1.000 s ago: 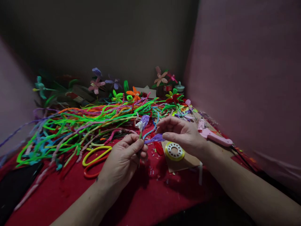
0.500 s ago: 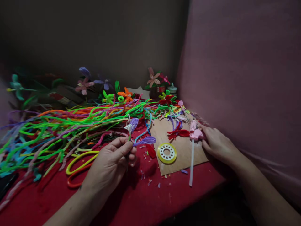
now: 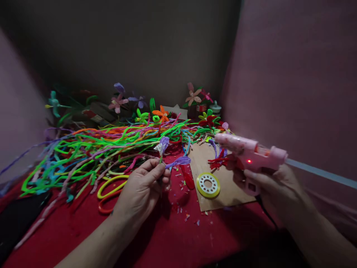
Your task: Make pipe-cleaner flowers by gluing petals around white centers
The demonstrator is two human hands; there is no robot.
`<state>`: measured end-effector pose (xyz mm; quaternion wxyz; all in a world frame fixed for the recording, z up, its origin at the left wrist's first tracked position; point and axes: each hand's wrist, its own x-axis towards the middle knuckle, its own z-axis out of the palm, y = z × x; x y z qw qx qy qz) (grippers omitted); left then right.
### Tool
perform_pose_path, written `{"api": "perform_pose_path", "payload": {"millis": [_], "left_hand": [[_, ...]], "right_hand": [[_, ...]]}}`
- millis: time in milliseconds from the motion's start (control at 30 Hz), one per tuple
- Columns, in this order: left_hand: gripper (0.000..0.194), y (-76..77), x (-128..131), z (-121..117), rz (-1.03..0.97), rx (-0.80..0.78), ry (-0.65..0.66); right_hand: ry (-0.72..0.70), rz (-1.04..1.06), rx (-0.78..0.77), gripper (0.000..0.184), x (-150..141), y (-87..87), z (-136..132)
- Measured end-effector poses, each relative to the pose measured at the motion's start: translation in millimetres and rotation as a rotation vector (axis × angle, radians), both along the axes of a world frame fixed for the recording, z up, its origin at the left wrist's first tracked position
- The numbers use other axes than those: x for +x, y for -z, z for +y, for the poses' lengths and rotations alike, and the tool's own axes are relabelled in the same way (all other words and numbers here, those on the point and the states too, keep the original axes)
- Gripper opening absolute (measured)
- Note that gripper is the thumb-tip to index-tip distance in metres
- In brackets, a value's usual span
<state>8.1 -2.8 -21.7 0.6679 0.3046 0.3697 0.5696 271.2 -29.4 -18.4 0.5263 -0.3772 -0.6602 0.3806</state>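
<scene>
Between the thumb and fingers of my left hand [image 3: 145, 186] is the stem of a pipe-cleaner flower [image 3: 162, 148]. It has a white tuft at its centre, one purple petal upright behind it and another purple petal [image 3: 180, 161] sticking out to the right. My right hand [image 3: 273, 190] is wrapped round the handle of a pink hot glue gun [image 3: 248, 150], raised above the board. Its nozzle points left toward the flower, a red light glows on its side, and a clear glue stick [image 3: 320, 170] juts out of its back. The two hands are apart.
A cardboard sheet [image 3: 223, 199] holds a yellow tape roll [image 3: 208, 185] and red pipe-cleaner pieces [image 3: 219, 163]. Scissors with yellow and red handles [image 3: 107, 190] lie left of my left hand. Behind stretches a heap of coloured pipe cleaners [image 3: 111, 139], with finished flowers [image 3: 193, 95] along the wall.
My right hand left the purple petal, reached right to the glue gun on the cardboard, and lifted it with the nozzle turned left. My left hand keeps hold of the flower.
</scene>
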Motion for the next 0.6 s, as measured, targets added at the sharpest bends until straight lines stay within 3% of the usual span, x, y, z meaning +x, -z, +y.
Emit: {"api": "perform_pose_path", "payload": {"millis": [100,233,433,600], "left_hand": [[0.025,-4.2,-3.1,2.7,-0.05,0.039,-0.079],[0.02,-9.6,-12.3,9.3,-0.073,0.106,-0.169],[0.018,-7.8,-18.1,13.8,-0.07,0.148,-0.172],[0.02,-6.3,-12.1,12.0,-0.052,0.112,-0.163]], "right_hand": [[-0.129,0.062,-0.098,0.025,-31.0,-4.8,7.4],[-0.267,-0.009,-0.09,0.027,-55.2,-1.2,15.3],[-0.375,-0.044,0.027,0.038,-67.4,8.2,16.4],[-0.403,-0.05,0.024,0.048,-71.7,9.9,16.8]]}}
